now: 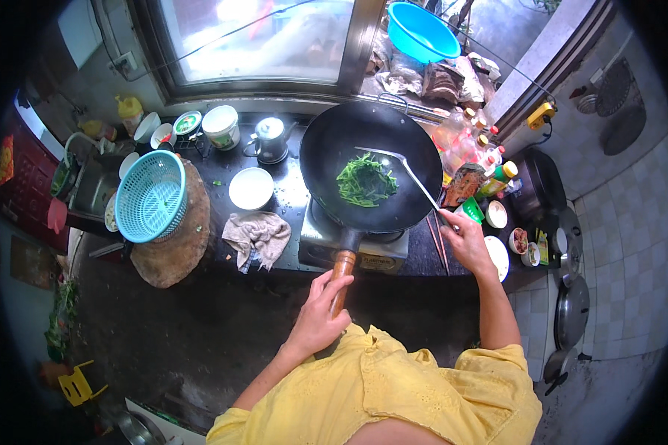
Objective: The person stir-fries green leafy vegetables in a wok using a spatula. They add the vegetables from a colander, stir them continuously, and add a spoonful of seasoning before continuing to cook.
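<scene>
My left hand (324, 303) is wrapped around the wooden handle (343, 268) of a large black wok (325, 139). The wok rests on a metal gas stove (318, 233), its handle towards my body. Chopped green vegetables (364, 181) lie in a heap at the wok's bottom. In my right hand (467, 240) is the end of a metal wok spatula (420, 181). Its blade is inside the wok, at the far edge of the greens. My fingers hide the spatula's grip end.
Left stand a white bowl (251, 188), a crumpled cloth (257, 238), and a blue colander (145, 197) on a round chopping board (192, 245). A metal kettle (271, 142) is behind. Chopsticks (438, 245), a white plate (496, 257) and several bottles (465, 139) crowd the right.
</scene>
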Available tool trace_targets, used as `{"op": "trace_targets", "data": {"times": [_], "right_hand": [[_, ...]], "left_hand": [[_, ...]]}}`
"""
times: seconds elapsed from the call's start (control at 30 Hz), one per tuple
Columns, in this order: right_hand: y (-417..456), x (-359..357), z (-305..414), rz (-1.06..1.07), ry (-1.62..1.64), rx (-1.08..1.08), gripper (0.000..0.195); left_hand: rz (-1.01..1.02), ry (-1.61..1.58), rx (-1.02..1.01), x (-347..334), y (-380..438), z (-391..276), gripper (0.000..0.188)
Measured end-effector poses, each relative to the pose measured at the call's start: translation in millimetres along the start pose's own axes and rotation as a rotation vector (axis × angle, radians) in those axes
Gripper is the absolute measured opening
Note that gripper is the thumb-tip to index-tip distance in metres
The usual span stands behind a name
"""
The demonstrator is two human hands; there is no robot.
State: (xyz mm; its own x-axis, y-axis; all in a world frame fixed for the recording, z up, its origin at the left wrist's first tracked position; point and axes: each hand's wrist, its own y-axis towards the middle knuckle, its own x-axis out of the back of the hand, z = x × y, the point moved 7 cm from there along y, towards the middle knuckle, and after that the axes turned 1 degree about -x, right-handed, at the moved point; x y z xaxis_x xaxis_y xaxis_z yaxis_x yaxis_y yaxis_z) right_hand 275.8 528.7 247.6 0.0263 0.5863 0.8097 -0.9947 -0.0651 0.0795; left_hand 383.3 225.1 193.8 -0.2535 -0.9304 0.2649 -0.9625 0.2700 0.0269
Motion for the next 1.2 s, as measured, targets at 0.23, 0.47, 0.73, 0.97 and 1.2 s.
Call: {"op": "trace_targets", "data": {"times": [0.23,0.47,0.73,0.97,1.2], "right_hand": [[0,-17,-12,0.105,0.113,-0.121,0.038],[-27,12,-16,0.111,0.141,-0.255,0.040],[-13,-13,-34,0.019,0.232,-0.258,0.043],[21,-18,-26,-0.063,0.038,-0.022,0.040],[-9,-17,4,-0.022,0.001,0.016,0.038]], "left_hand": [[-0.007,0.002,-0.004,1,-1,0,0.061],[-0.021,0.036,-0.032,0,-3,1,0.060],[-0.016,0.030,-0.023,-1,2,0,0.061],[0.022,-0.007,-0.025,-2,2,-3,0.060],[-0.343,-0.244,0.178,60,1,70,0.041]]}}
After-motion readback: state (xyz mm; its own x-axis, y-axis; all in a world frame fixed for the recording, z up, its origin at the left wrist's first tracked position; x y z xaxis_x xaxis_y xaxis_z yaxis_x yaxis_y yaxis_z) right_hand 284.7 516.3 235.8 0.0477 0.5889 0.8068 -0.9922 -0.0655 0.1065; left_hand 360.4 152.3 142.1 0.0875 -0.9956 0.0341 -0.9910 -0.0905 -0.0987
